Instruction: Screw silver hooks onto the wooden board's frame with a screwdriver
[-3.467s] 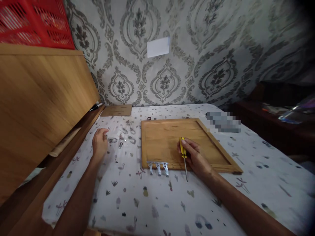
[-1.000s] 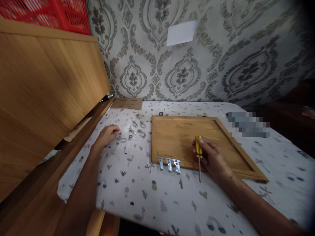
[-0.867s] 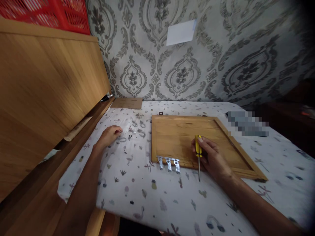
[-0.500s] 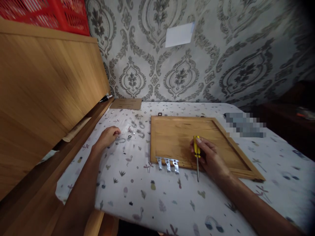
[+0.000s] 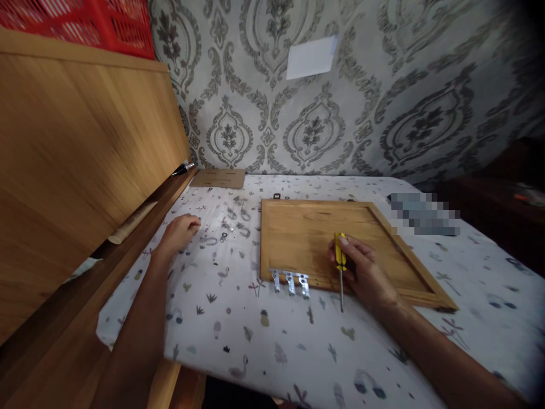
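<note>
My right hand grips a yellow-handled screwdriver, its metal shaft pointing down past the near edge of a framed wooden panel. The panel lies flat on a patterned white cloth. Along its near left edge sits a silver metal strip with three hooks, sticking out over the cloth. My left hand rests low over the cloth at the left, fingers curled closed; whatever they may hold is hidden. To the right of that hand lie small metal pieces.
A wooden cabinet with a red plastic basket on top bounds the left side. Brown cardboard lies by the wallpapered wall. A small dark hanger juts from the panel's far edge. A blurred-out flat object lies at the right.
My left hand has shifted slightly left, away from the small metal pieces. My right hand and the screwdriver stay in nearly the same place.
</note>
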Motion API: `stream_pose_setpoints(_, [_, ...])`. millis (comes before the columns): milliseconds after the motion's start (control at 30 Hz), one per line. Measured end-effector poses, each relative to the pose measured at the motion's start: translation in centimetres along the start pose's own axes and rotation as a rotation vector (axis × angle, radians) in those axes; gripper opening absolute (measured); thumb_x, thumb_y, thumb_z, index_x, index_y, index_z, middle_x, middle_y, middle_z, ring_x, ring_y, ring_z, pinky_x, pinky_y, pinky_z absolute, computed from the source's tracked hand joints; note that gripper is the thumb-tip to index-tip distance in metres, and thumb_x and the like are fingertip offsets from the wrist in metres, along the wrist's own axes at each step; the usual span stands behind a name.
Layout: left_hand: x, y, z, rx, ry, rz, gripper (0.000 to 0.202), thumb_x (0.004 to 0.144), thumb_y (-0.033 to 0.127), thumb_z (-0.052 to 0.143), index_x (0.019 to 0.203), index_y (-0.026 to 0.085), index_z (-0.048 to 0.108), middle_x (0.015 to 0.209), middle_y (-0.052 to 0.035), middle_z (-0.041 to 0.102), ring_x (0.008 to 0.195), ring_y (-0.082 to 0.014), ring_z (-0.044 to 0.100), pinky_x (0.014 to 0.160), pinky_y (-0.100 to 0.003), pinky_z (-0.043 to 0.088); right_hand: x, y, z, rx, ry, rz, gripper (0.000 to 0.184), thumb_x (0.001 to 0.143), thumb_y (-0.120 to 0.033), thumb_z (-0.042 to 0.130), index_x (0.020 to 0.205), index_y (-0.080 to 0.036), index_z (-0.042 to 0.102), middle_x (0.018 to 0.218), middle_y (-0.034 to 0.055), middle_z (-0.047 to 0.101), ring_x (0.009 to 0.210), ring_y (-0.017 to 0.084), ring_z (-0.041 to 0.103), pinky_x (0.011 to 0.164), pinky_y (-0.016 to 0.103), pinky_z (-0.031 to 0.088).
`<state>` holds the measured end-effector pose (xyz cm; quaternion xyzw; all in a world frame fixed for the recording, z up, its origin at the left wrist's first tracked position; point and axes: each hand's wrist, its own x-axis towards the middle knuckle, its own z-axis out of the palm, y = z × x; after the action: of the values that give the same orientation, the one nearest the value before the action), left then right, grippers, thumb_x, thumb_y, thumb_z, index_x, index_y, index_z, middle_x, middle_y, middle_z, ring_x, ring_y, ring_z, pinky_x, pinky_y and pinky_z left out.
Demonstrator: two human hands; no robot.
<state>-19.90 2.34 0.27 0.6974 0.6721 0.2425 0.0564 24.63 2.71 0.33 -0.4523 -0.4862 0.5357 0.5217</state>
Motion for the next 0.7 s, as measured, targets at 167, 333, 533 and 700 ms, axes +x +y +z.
stream_pose_setpoints(167, [0.1, 1.0, -0.5, -0.11, -0.149, 0.029, 0.028, 0.089, 0.042, 0.058, 0.084, 0.021, 0.075, 0.082, -0.002, 0.074, 0.079, -0.0212, 0.066, 0.074, -0.029, 0.05, -0.2, -0.2, 0.1, 0.013, -0.013, -0.01, 0.052, 0.067, -0.07, 0.086, 0.066, -0.022, 0.066, 0.056, -0.0021, 0.057, 0.036, 0.005, 0.027, 0.03, 0.02, 0.015])
stream_pose_setpoints(333, [-0.2, 1.3, -0.9, -0.214, -0.311, 0.005, 0.028, 0.075, 0.048, 0.071, 0.08, 0.021, 0.076, 0.077, -0.0021, 0.073, 0.074, -0.0205, 0.065, 0.068, -0.027, 0.05, -0.3, -0.5, 0.3, 0.026, -0.001, -0.027, 0.054, 0.065, -0.071, 0.086, 0.066, -0.022, 0.062, 0.056, -0.0025, 0.055, 0.04, 0.006, 0.03, 0.031, 0.02, 0.015])
stream_pose_setpoints(533, [0.1, 1.9, -1.7, -0.306, -0.374, -0.032, 0.032, 0.066, 0.052, 0.075, 0.064, 0.021, 0.067, 0.062, -0.0001, 0.064, 0.062, -0.0175, 0.055, 0.057, -0.024, 0.041, 0.0, -0.6, -0.1, 0.041, 0.022, -0.057, 0.058, 0.066, -0.076, 0.082, 0.068, -0.023, 0.059, 0.059, -0.0019, 0.057, 0.044, 0.008, 0.033, 0.034, 0.02, 0.018])
stream_pose_setpoints(700, [-0.3, 6.2, -1.8, -0.428, -0.365, -0.038, 0.036, 0.072, 0.053, 0.072, 0.073, 0.019, 0.064, 0.065, 0.0017, 0.063, 0.061, -0.0141, 0.051, 0.055, -0.021, 0.038, -0.3, -1.4, 0.0, 0.067, -0.048, -0.073, 0.059, 0.07, -0.075, 0.08, 0.067, -0.023, 0.053, 0.056, -0.003, 0.052, 0.048, 0.01, 0.041, 0.039, 0.021, 0.029])
